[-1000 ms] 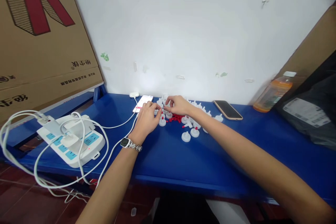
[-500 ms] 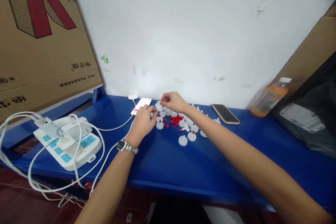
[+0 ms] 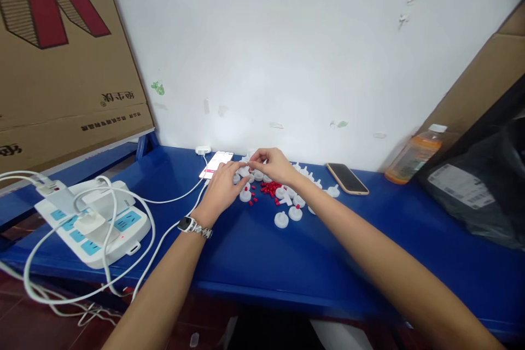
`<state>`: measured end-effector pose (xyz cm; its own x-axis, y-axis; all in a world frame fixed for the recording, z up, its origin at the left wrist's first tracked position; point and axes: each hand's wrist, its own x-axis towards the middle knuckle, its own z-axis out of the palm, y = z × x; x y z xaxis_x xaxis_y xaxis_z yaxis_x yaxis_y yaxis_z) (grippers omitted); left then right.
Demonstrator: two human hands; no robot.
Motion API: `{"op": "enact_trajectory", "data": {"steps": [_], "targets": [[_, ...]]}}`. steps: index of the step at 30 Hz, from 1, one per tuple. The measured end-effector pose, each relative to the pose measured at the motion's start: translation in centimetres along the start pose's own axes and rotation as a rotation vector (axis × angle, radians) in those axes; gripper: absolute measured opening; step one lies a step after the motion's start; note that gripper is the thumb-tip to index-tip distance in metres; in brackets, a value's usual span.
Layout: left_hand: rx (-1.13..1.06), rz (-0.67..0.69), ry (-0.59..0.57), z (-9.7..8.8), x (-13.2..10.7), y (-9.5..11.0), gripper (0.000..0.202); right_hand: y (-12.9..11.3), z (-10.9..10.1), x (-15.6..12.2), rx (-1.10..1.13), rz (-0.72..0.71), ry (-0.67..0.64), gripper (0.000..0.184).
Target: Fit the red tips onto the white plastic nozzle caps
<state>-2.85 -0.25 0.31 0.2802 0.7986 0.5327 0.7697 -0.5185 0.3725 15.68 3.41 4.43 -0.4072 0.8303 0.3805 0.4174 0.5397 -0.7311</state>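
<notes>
Left hand [image 3: 222,185], right hand [image 3: 274,166] nearly meet at fingertips; cannot tell what either grips. White caps [image 3: 281,220], red tips [image 3: 270,189] beside them on desk [image 3: 246,254]. Apparently tip-fitting; next move calls for careful alignment.

Even, diffuse light brightens the wall [image 3: 262,54], palest low near the middle, while the floor [image 3: 24,324] beneath the tabletop [image 3: 254,254] sinks into dimness. A faint shadow lies beside the bottle [image 3: 414,157]. Wide-angle distortion stretches the side edges, the top right corner darkens, and the white parts [image 3: 281,220] near the fingers [image 3: 264,155] look soft.
</notes>
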Motion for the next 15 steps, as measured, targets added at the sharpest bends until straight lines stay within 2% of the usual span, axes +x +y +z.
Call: {"op": "enact_trajectory", "data": {"steps": [2,4,6,10,15], "targets": [[0.02,-0.04,0.024,0.0,-0.1,-0.5,0.04,0.7,0.7,0.8,-0.072,0.007,0.043,0.008],[0.027,-0.082,0.036,-0.1,-0.3,-1.0,0.03,1.6,1.5,1.8,-0.162,0.004,0.055,0.007],[0.015,-0.116,0.023,-0.2,-0.6,-1.4,0.017,2.4,2.2,2.5,-0.246,-0.004,0.035,0.007],[0.002,-0.164,-0.011,-0.5,-0.9,-1.8,0.011,3.4,2.8,2.8,-0.357,-0.018,-0.021,0.008],[0.053,-0.221,0.06,0.0,-1.0,-2.0,0.017,3.0,2.6,2.9,-0.439,-0.027,-0.086,0.008]]}}
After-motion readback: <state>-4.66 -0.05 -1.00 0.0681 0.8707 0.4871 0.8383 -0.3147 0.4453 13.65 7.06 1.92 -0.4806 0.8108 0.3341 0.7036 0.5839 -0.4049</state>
